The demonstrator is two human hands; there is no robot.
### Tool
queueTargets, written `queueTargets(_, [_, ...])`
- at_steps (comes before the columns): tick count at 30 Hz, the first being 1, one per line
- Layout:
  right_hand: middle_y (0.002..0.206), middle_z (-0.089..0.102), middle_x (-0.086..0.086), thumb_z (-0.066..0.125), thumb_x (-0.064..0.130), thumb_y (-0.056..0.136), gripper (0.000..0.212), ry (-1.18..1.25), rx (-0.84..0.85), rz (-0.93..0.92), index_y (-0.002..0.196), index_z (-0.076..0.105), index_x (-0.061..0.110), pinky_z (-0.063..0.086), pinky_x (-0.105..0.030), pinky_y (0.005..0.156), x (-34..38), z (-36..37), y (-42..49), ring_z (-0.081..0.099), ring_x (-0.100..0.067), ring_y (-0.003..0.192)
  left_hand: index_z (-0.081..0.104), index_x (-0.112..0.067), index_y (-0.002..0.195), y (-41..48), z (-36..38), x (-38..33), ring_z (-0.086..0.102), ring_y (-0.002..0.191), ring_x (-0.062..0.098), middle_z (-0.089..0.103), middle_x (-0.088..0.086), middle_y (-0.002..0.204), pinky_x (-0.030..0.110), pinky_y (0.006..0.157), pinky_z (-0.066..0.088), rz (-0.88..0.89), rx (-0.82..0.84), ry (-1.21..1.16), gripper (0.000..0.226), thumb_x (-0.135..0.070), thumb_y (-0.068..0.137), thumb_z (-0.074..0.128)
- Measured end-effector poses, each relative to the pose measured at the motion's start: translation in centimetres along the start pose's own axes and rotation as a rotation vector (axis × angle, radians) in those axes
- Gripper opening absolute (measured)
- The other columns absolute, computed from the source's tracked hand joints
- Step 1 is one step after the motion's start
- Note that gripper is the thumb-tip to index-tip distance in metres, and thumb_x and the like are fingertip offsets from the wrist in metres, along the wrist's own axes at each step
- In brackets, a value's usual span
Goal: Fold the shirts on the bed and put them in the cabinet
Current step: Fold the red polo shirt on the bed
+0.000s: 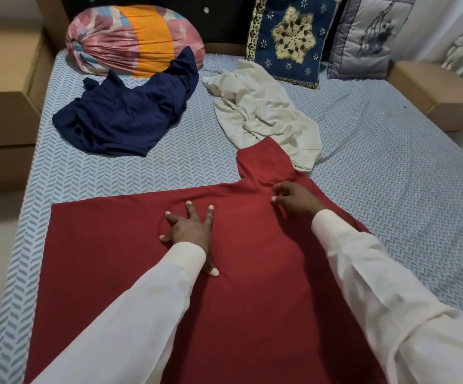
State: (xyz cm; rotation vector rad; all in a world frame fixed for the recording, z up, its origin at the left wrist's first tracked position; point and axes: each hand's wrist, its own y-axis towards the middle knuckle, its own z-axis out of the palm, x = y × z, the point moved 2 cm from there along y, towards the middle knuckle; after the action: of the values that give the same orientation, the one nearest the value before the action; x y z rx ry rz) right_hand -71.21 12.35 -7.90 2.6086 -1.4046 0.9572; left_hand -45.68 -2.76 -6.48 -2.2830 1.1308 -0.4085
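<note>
A red shirt (108, 245) lies spread flat on the bed (391, 176) in front of me, one sleeve pointing away at the upper right. My left hand (192, 231) presses flat on its middle with fingers spread. My right hand (294, 199) rests near the sleeve's base with fingers curled, pinching the red fabric. A crumpled navy shirt (125, 115) lies at the far left of the bed. A crumpled cream shirt (263, 115) lies at the far middle, partly under the red sleeve.
A round floral bolster (130, 40), a blue embroidered cushion (291, 37) and a grey cushion (363, 37) line the headboard. Brown bedside units stand at the left (3, 106) and right (432, 92). No cabinet is in view.
</note>
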Motion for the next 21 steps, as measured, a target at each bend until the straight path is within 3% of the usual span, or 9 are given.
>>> queueTargets(2, [0.111, 0.063, -0.018, 0.060, 0.027, 0.080, 0.043, -0.139, -0.051, 0.061, 0.121, 0.056, 0.016, 0.049, -0.039, 0.091, -0.8, -0.8, 0.9, 0.064, -0.032, 0.098, -0.031, -0.039, 0.145, -0.1, 0.1, 0.1, -0.001, 0.138, 0.063, -0.026, 0.012, 0.158, 0.070, 0.090, 0.044, 0.001, -0.005, -0.009, 0.162, -0.066, 0.039, 0.089])
queueTargets(4, [0.134, 0.051, -0.023, 0.058, 0.023, 0.082, 0.064, -0.298, -0.089, 0.136, 0.142, 0.039, 0.011, 0.039, -0.043, 0.105, -2.5, -1.7, 0.6, 0.052, -0.041, 0.120, -0.029, -0.039, 0.146, -0.1, 0.4, 0.2, 0.000, 0.138, 0.063, -0.025, 0.013, 0.158, 0.070, 0.090, 0.045, 0.006, -0.025, -0.011, 0.161, -0.066, 0.039, 0.089])
queueTargets(8, [0.128, 0.056, -0.028, 0.053, 0.019, 0.083, 0.058, -0.157, -0.300, 0.043, 0.138, 0.046, 0.000, 0.039, -0.043, 0.105, -3.8, -2.3, -6.3, 0.052, -0.041, 0.118, -0.017, -0.036, 0.152, -0.9, 0.9, 0.6, 0.000, 0.141, 0.059, -0.017, 0.012, 0.161, 0.069, 0.093, 0.043, 0.009, -0.111, -0.035, 0.152, -0.065, 0.045, 0.088])
queueTargets(10, [0.131, 0.055, -0.030, 0.054, 0.009, 0.087, 0.050, -0.024, -0.470, 0.120, 0.135, 0.050, -0.006, 0.035, -0.042, 0.108, -5.7, -2.6, -10.9, 0.050, -0.041, 0.122, -0.010, -0.033, 0.153, -1.9, 1.5, 0.6, 0.002, 0.143, 0.054, -0.009, 0.013, 0.162, 0.068, 0.098, 0.039, -0.002, -0.158, -0.055, 0.146, -0.064, 0.049, 0.087])
queueTargets(14, [0.120, 0.062, -0.030, 0.048, 0.006, 0.085, 0.040, 0.199, -0.682, 0.467, 0.121, 0.062, -0.004, 0.041, -0.040, 0.100, -12.3, -4.2, -19.6, 0.057, -0.041, 0.115, -0.004, -0.027, 0.155, -3.2, 3.0, 0.8, 0.007, 0.146, 0.045, 0.004, 0.016, 0.161, 0.067, 0.108, 0.022, -0.060, -0.228, -0.081, 0.131, -0.067, 0.061, 0.078])
queueTargets(17, [0.104, 0.067, -0.031, 0.054, 0.005, 0.081, 0.031, 0.281, -0.513, 0.681, 0.105, 0.068, -0.008, 0.046, -0.039, 0.087, -17.9, -4.7, -24.8, 0.062, -0.041, 0.101, 0.004, -0.025, 0.156, -5.5, 3.9, -0.1, 0.022, 0.142, 0.042, 0.018, 0.017, 0.158, 0.061, 0.112, 0.023, -0.008, -0.377, 0.016, 0.094, -0.052, 0.087, 0.062])
queueTargets(19, [0.069, 0.062, -0.021, 0.057, 0.007, 0.083, 0.018, 0.381, -0.351, 0.648, 0.084, 0.066, -0.008, 0.042, -0.035, 0.063, -18.9, -4.6, -26.7, 0.058, -0.031, 0.068, 0.011, -0.025, 0.156, -7.4, 5.6, -1.7, 0.030, 0.137, 0.037, 0.024, 0.016, 0.155, 0.055, 0.114, 0.024, 0.135, -0.485, 0.011, 0.065, -0.031, 0.100, 0.043])
queueTargets(21, [0.058, 0.050, -0.009, 0.057, 0.012, 0.090, 0.022, 0.441, -0.272, 0.596, 0.069, 0.056, 0.008, 0.031, -0.026, 0.050, -17.8, -4.4, -28.0, 0.045, -0.017, 0.051, 0.018, -0.029, 0.155, -9.7, 7.9, -3.6, 0.032, 0.136, 0.035, 0.029, 0.013, 0.153, 0.050, 0.116, 0.022, 0.301, -0.490, -0.064, 0.059, -0.030, 0.100, 0.041])
